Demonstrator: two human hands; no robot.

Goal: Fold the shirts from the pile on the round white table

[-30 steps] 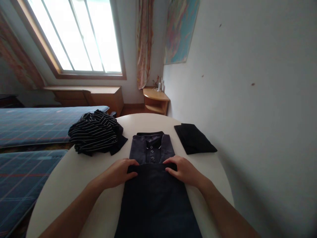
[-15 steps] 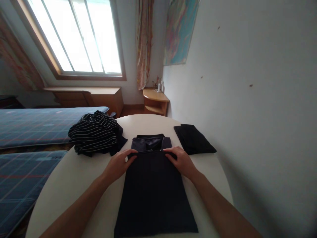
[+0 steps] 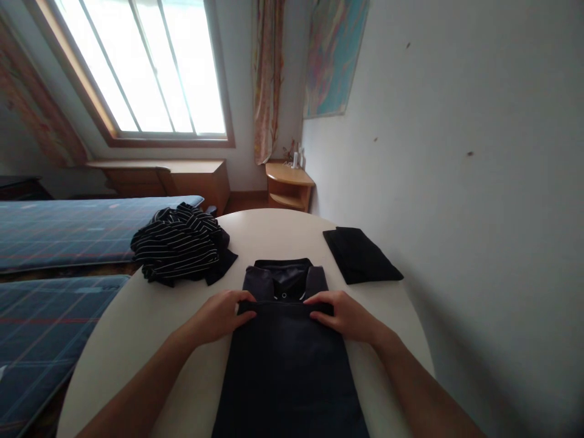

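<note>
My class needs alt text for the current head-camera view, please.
A left hand and right hand grip an edge of a dark shirt, just below its collar, on a round white table. A striped cloth heap lies at left, a folded black garment at right.

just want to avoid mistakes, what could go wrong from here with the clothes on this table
The left hand and right hand pinch opposite ends of a cloth edge across the dark collared shirt, so an uneven pull might skew it or wrinkle its middle. The crumpled striped garment lies at the left rim of the round white table, so a nudge could send it over.
</note>
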